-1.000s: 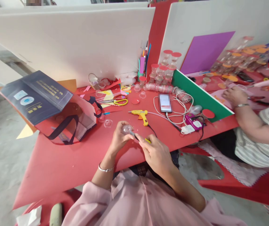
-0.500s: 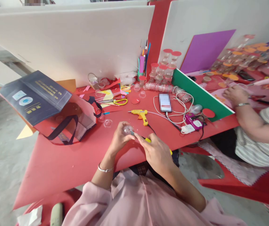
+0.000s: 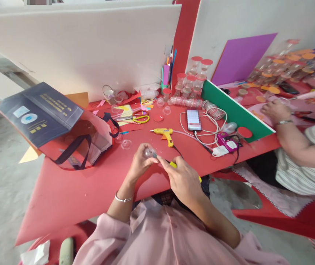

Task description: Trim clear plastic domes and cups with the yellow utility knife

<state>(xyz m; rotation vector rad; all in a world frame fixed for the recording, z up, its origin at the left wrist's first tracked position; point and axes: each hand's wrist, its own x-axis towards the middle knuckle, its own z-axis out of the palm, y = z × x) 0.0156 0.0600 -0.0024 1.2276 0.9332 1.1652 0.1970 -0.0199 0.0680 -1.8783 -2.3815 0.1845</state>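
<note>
My left hand [image 3: 140, 162] grips a small clear plastic dome [image 3: 149, 152] between thumb and fingers, over the front part of the red table. Closed around a yellow-handled utility knife [image 3: 173, 164], my right hand [image 3: 185, 178] brings its grey tip against the dome's near right side. Most of the knife is covered by my fingers, and its yellow end shows beyond my hand. Just past my hands lies a yellow hot glue gun [image 3: 164, 135], its nozzle pointing left. Another clear dome [image 3: 126, 144] rests on the table to the left.
A dark gift bag [image 3: 47, 114] lies open at left. Yellow-handled scissors [image 3: 140, 117] and paper scraps sit behind. A phone [image 3: 193, 120] with looped white cable, a purple power strip [image 3: 227, 141] and a green divider [image 3: 237, 112] stand right. A co-worker's arm [image 3: 292, 140] is beyond.
Almost nothing differs. The knife's tip has shifted very slightly at the dome, while both my hands keep their hold in the same place.
</note>
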